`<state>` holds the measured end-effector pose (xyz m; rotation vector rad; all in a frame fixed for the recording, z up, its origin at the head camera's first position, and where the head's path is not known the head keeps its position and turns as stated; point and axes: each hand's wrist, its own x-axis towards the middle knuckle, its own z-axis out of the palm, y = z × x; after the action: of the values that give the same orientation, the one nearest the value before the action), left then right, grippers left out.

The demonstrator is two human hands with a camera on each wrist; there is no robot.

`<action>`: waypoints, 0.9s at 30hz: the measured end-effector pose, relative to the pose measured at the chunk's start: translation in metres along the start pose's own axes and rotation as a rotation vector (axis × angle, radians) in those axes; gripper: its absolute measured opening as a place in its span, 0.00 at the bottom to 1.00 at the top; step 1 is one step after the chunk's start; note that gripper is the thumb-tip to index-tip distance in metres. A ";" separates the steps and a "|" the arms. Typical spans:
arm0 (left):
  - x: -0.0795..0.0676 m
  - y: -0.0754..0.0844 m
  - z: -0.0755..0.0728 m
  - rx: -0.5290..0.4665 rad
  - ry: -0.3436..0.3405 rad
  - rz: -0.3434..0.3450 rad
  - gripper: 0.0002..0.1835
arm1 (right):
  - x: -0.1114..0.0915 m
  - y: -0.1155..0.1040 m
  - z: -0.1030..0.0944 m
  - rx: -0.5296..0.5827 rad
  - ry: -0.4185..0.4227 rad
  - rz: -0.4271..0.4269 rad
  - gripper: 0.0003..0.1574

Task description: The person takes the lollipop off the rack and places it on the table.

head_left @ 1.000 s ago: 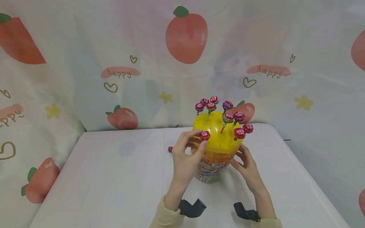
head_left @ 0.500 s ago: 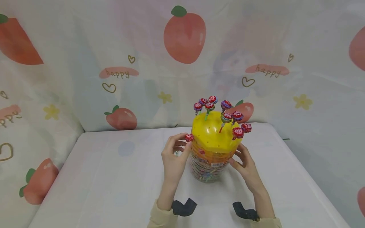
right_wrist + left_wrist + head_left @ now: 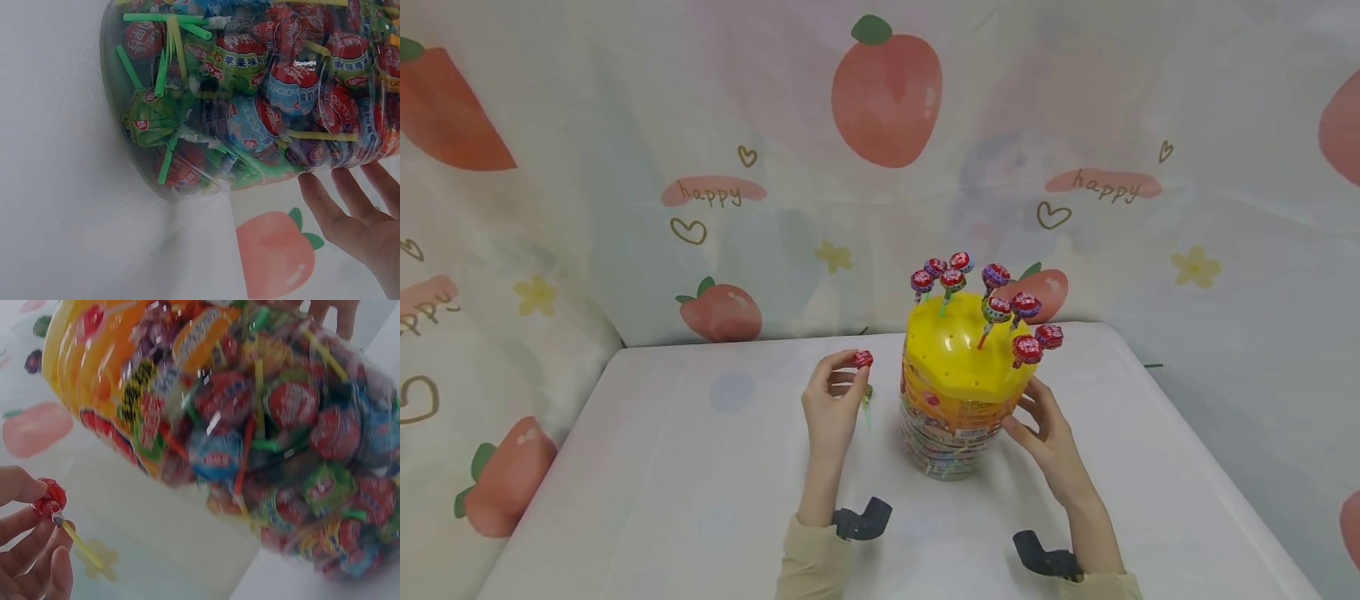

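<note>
A clear jar [image 3: 943, 429] packed with wrapped lollipops stands on the white table, its yellow lid [image 3: 951, 358] uppermost. Several lollipops [image 3: 952, 280] poke up from holes in the lid. My left hand [image 3: 833, 412] is left of the jar, pinching a red-wrapped lollipop [image 3: 50, 497] by its head between thumb and fingertips. Its yellow stick [image 3: 84, 547] points down and away in the left wrist view. My right hand [image 3: 1052, 446] rests with its fingertips on the jar's right side, fingers extended; the right wrist view shows the fingertips [image 3: 308, 181] at the plastic wall.
A lollipop with a green stick [image 3: 868, 408] lies on the table [image 3: 700, 475] between left hand and jar. A patterned cloth [image 3: 805, 167] with fruit prints hangs behind the table. Black curved pieces [image 3: 865, 521] are strapped to both wrists.
My left hand has drawn away leftward from in front of the lid, taking the red lollipop with it. The right hand and jar have stayed in place.
</note>
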<state>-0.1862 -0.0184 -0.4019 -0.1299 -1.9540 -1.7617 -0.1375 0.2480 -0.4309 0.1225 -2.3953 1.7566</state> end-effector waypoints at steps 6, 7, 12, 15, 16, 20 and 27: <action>0.006 -0.023 -0.009 0.006 0.042 -0.058 0.14 | 0.001 0.001 0.000 -0.003 -0.003 -0.004 0.44; 0.008 -0.030 -0.010 0.009 0.051 -0.063 0.14 | 0.001 0.001 0.000 -0.006 -0.003 -0.005 0.44; 0.012 -0.060 -0.013 0.023 0.079 -0.121 0.13 | 0.000 0.000 0.000 -0.002 0.000 0.002 0.44; 0.013 -0.069 -0.015 0.044 0.085 -0.166 0.12 | 0.000 0.000 -0.001 -0.004 0.004 0.003 0.44; 0.014 -0.072 -0.015 0.059 0.086 -0.182 0.11 | 0.000 0.000 -0.001 -0.005 0.006 0.003 0.44; 0.014 -0.084 -0.015 0.124 0.078 -0.253 0.11 | 0.000 0.001 -0.001 -0.001 0.005 0.004 0.45; 0.017 -0.106 -0.015 0.186 0.073 -0.361 0.10 | -0.001 0.001 0.000 -0.008 0.005 0.007 0.44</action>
<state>-0.2384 -0.0533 -0.4906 0.3670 -2.1770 -1.7549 -0.1371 0.2480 -0.4317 0.1084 -2.4020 1.7481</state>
